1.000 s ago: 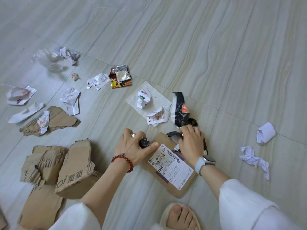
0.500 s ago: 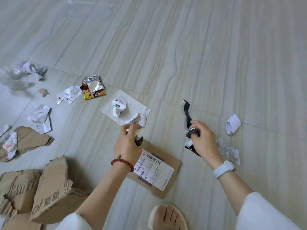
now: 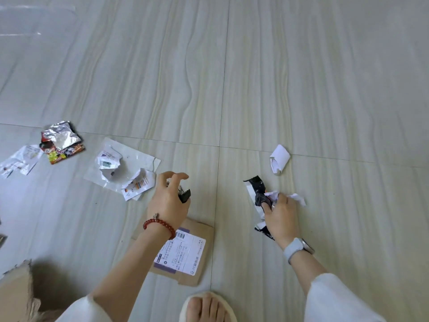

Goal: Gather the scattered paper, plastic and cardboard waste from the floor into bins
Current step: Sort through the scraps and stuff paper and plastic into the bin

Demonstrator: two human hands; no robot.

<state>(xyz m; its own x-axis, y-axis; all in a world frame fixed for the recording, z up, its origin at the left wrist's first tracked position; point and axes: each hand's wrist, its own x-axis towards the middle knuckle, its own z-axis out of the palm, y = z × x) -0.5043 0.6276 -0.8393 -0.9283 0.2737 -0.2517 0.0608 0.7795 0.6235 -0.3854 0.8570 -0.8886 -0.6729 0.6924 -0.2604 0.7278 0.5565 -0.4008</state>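
The right hand (image 3: 282,216) grips a crinkled black wrapper (image 3: 258,194) and touches crumpled white paper (image 3: 294,197) on the floor. The left hand (image 3: 168,201) holds a small black scrap (image 3: 184,195), index finger extended. Flat labelled cardboard (image 3: 199,259) lies between the arms; a folded paper (image 3: 279,159) sits just beyond, on pale tile (image 3: 325,89).

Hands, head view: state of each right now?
Left hand: holding a small black scrap.
Right hand: gripping a black wrapper, touching crumpled white paper.
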